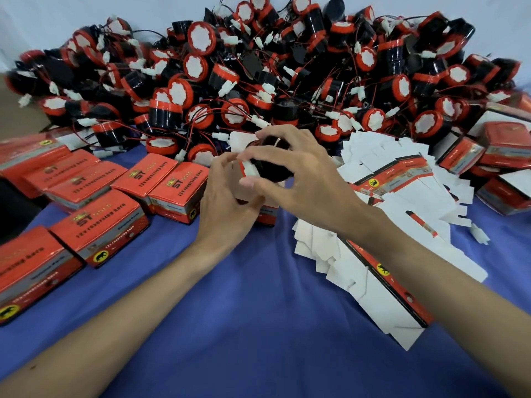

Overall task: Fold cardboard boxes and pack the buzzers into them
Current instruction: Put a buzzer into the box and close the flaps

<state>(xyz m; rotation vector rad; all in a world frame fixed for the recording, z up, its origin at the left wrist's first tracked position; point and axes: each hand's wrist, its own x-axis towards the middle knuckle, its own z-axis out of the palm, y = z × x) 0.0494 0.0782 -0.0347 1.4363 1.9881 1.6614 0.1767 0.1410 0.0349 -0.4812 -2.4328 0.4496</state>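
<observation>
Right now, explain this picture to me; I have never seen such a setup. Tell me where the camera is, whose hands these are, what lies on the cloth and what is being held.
There is no machine here: one camera worn on a person's head looks down at their two bare hands. On the blue cloth lies a big pile of red-and-black buzzers with wires at the back, closed red boxes on the left and flat unfolded cartons on the right. The right hand curls round a black buzzer, and the left hand seems to grip the open box under it, which the hands mostly hide.
</observation>
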